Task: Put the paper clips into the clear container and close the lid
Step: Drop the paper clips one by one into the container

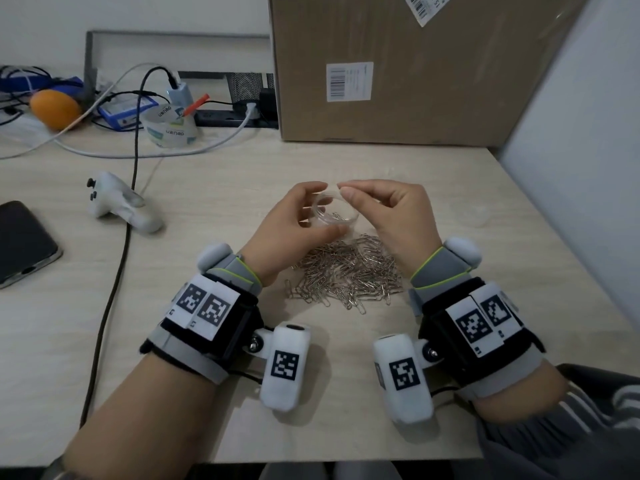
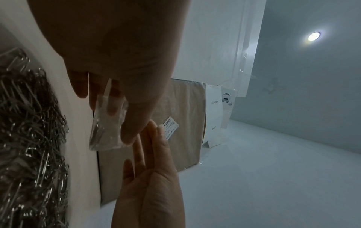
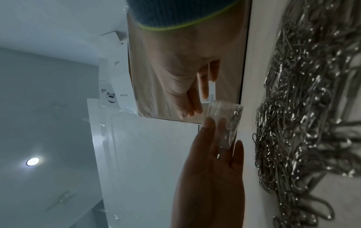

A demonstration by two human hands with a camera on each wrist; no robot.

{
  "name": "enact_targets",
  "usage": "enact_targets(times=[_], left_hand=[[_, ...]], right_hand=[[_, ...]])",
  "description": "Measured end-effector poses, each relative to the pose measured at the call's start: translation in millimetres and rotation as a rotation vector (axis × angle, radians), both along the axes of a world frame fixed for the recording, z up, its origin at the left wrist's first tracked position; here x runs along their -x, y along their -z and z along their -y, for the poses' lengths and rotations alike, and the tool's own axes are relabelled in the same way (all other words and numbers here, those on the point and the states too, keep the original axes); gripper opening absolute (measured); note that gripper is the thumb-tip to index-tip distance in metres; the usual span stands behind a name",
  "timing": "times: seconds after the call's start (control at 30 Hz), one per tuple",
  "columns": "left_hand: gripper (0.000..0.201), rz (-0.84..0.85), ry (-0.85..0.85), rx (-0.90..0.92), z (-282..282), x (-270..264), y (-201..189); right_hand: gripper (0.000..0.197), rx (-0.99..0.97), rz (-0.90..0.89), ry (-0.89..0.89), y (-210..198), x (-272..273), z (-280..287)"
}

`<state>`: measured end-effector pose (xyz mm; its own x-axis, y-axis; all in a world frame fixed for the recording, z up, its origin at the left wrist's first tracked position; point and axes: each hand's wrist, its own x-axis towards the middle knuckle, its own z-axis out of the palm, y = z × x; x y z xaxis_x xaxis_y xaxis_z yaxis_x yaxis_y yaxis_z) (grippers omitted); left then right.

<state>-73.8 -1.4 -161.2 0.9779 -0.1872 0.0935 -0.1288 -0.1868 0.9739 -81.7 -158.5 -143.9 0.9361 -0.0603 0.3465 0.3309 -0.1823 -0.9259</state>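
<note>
Clear container (image 3: 224, 123), centre frame, clips inside, held by left hand (image 3: 175, 74); right hand (image 3: 210, 185) below; paper clips (image 3: 308, 115) right.

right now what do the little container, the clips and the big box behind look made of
Clear container: see-through, glossy, probably thin plastic; fingers show through its wall.
Paper clips: bent wire with a silvery shine and bright glints, likely steel.
Box: matte brown, with printed labels stuck on, so corrugated cardboard by the look.
</note>
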Motion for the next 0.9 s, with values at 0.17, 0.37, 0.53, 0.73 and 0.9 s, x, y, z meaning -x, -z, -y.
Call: enact_targets(times=[0.17, 0.37, 0.53, 0.73, 0.9], left_hand=[[0.059, 0.033, -0.208, 0.032, -4.7, -5.7, 2.1], [0.056, 0.030, -0.259, 0.041, -6.2, -9.5, 5.1], [0.054, 0.019, -0.248, 0.010, -6.0, -8.5, 3.9], [0.055, -0.009, -0.247, 0.011, -5.7, -6.9, 3.1], [0.056, -0.009, -0.244, 0.002, -6.1, -6.5, 2.5]], right_hand=[[0.014, 0.313, -0.082, 0.087, 6.4, -5.2, 5.8], [0.059, 0.787, -0.295, -0.237, 9.8, -0.6, 0.6], [0.035, 0.853, -0.225, -0.221, 8.0, -0.8, 1.3], [0.020, 0.815, -0.180, -0.146, 9.4, -1.8, 3.0], [0.020, 0.742, -0.156, -0.035, 6.9, -4.1, 4.8]])
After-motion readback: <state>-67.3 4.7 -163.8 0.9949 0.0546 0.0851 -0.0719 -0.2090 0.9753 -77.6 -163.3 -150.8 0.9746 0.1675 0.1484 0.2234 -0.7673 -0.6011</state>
